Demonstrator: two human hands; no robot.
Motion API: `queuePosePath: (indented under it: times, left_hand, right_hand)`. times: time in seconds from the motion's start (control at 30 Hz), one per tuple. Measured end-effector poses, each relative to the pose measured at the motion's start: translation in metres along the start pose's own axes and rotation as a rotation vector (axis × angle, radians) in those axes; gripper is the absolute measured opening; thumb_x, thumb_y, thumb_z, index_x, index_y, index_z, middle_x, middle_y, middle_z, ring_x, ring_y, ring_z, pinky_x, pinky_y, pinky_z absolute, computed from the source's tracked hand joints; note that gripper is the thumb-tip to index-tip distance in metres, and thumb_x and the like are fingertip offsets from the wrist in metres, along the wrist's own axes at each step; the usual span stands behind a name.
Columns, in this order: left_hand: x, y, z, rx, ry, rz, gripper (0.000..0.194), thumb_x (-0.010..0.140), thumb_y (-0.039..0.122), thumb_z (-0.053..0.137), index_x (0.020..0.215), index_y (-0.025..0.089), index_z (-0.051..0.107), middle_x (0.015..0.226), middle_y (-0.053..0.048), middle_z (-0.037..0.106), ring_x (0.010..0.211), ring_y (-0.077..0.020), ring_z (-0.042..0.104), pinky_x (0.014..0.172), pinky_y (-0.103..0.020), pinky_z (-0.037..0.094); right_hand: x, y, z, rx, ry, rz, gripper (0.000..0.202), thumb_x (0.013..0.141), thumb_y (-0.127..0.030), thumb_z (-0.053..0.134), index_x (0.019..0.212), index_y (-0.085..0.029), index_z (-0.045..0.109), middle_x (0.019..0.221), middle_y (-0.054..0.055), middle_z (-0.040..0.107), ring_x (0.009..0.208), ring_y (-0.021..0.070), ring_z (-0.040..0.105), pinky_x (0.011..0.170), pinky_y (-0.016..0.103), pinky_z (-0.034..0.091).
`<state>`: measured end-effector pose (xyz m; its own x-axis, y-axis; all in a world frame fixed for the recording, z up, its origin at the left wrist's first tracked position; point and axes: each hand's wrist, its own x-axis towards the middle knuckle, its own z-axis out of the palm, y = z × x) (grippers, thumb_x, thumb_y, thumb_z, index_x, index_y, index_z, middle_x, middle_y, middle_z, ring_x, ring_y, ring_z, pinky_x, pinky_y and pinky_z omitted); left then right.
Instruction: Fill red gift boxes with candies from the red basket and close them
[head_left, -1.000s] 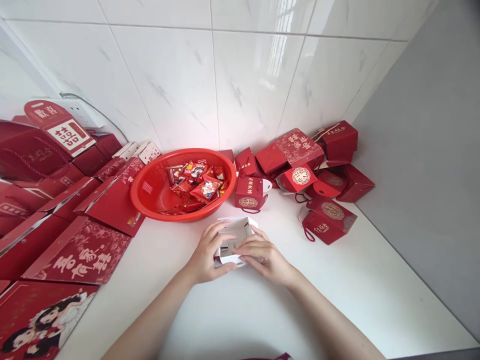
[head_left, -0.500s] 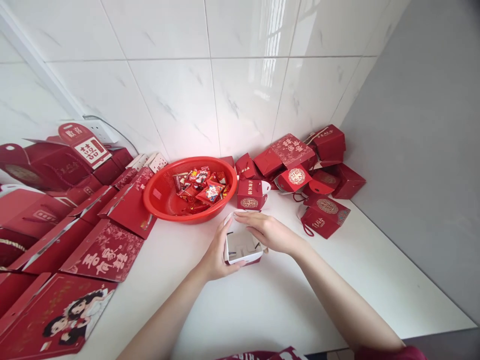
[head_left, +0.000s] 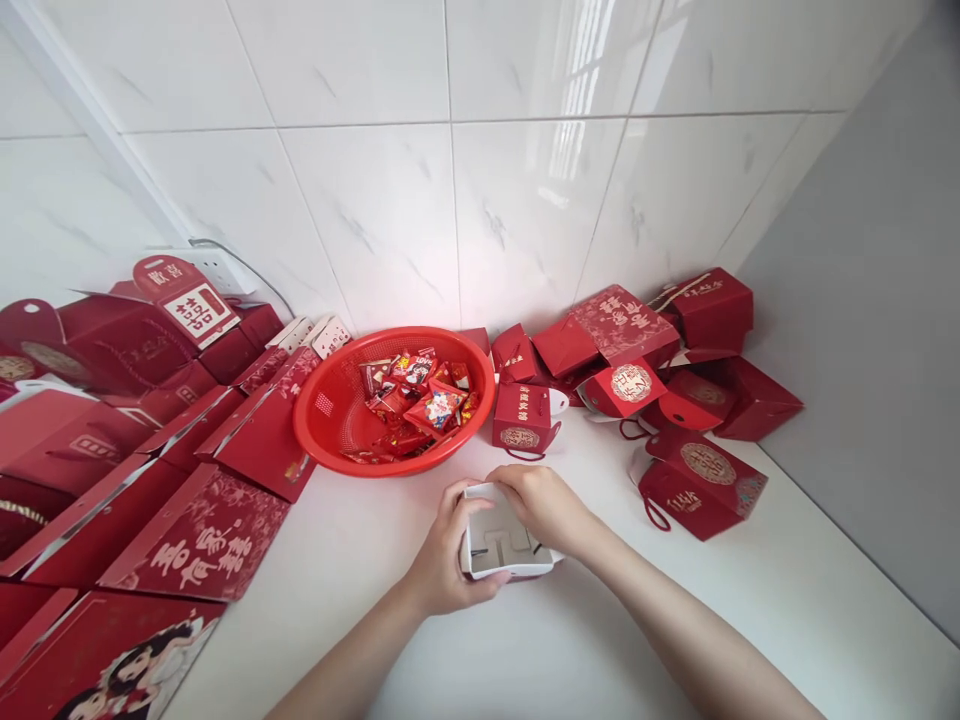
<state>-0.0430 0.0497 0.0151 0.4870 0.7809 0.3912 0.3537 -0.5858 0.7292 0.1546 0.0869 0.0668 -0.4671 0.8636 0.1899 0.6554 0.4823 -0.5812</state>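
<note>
The open box sits on the worktop (head_left: 457,665) in front of me, its mouth (head_left: 508,535) facing up between my two hands. My left hand (head_left: 444,562) is half open in a curve around its left side, fingers bent over the far left corner and thumb laid along the near edge, so the card is held between them. My right hand (head_left: 551,508) is arched over the far right corner, knuckles up and fingers curled down; its thumb is hidden, and I cannot tell whether it pinches the card or only rests there.

Behind, the wall (head_left: 375,230) is glossy white tile with faint grey veining. The worktop is smooth, pale and matt. To my left stand red card boxes (head_left: 199,535), flat-sided, some with a floral print and pale characters. A looser heap of red boxes (head_left: 559,345) lies to the right, some tilted. Between them is a round red plastic basket (head_left: 322,385), its side pierced with fine holes. My box is white inside, reddish at its near outer face, with interlocked floor flaps. Shiny, crinkled packets (head_left: 437,405) fill part of the basket. Smallest is a twisted red cord loop (head_left: 658,516).
</note>
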Motion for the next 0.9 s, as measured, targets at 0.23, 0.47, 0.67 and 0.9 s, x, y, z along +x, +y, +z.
queuePosePath:
  times: [0.23,0.47,0.67,0.9]
  left_hand:
    - [-0.005,0.007,-0.01,0.275,-0.021,0.046,0.077,0.071,0.041,0.07,0.138,0.023,0.038,0.145,-0.018,0.035,0.136,-0.0376,0.036,0.108,-0.051,0.039]
    - [0.016,0.062,-0.098,0.769,0.296,0.429,0.069,0.074,0.052,0.068,0.137,0.03,0.052,0.143,-0.008,0.048,0.124,-0.0337,0.047,0.113,-0.048,0.032]
    - [0.13,0.013,-0.192,0.663,0.57,-0.042,0.034,0.087,0.029,0.054,0.119,0.019,0.06,0.133,-0.009,0.052,0.128,-0.0264,0.048,0.112,-0.043,0.036]
    - [0.197,-0.097,-0.183,0.613,-0.018,-0.475,0.054,0.076,0.045,0.066,0.12,0.013,0.061,0.135,-0.017,0.057,0.132,-0.0329,0.047,0.112,-0.043,0.033]
  right_hand:
    - [-0.032,0.017,0.01,0.465,0.133,-0.068,0.032,0.1,-0.041,0.045,0.118,-0.022,0.063,0.141,0.012,0.053,0.13,0.025,0.051,0.106,0.04,0.044]
    - [-0.093,0.027,0.026,0.312,0.392,-0.108,0.065,0.095,-0.066,0.033,0.146,-0.027,0.035,0.163,0.013,0.013,0.149,0.0411,0.011,0.113,0.068,0.02]
    - [-0.096,0.039,0.036,0.518,0.567,0.253,0.034,0.1,-0.04,0.044,0.129,-0.025,0.05,0.146,0.014,0.043,0.132,0.0306,0.047,0.104,0.052,0.044]
    - [-0.086,0.054,0.027,0.627,0.299,0.319,0.03,0.1,-0.041,0.042,0.103,-0.02,0.063,0.099,0.009,0.07,0.087,0.0242,0.067,0.075,0.035,0.055]
